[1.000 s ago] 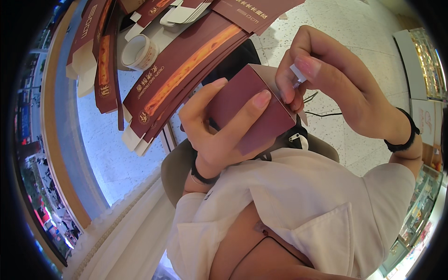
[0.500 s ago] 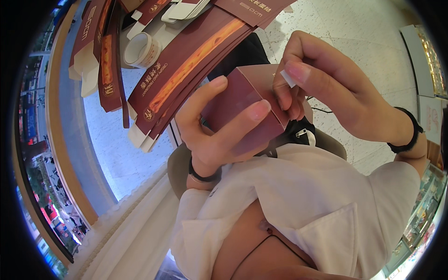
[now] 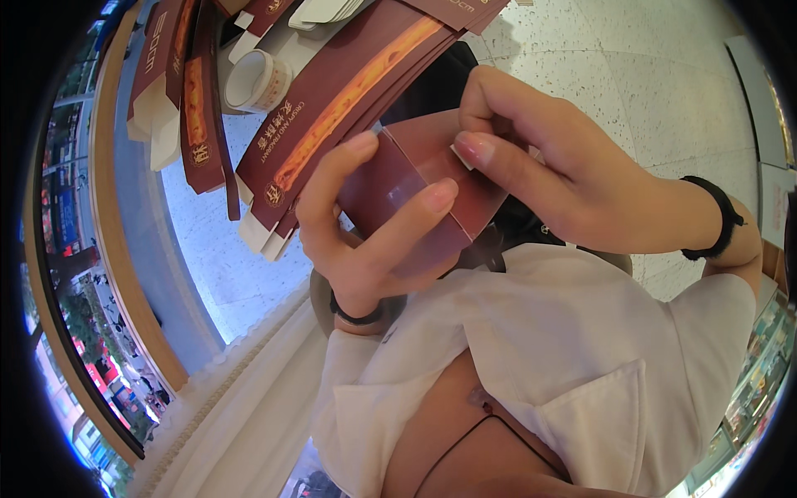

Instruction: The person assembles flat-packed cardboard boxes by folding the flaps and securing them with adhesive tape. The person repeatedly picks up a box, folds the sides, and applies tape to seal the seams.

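Above the lap, close to the pale shirt (image 3: 573, 315): small maroon box (image 3: 400, 176), tilted, one long crease facing up. Left hand (image 3: 349, 253) grasps it, two fingers laid across the near face; rest of the grip hidden behind the box. Right hand (image 3: 560, 162) comes from the other side, thumb bent against a white slip (image 3: 462, 158) at the box's right-hand face. Slip looks pinched at the thumb tip; cannot tell whether it touches the card along its whole edge. Other right fingertips mostly out of sight.

Beyond the left hand: stack of flat maroon cartons (image 3: 328, 124), white roll (image 3: 279, 90) just beside it. Both untouched.

On handling, my judgement: left hand best kept firm but light, since thin card probably dents under hard fingertips. Box held still, right hand alone doing the fine work. Thumb pressure better square to the face than sideways; a slanted push could crease the slip or skew the panel. Slip best kept straight to the box edge, with the thumb rubbing outward from its middle. Left fingertips better clear of that spot.
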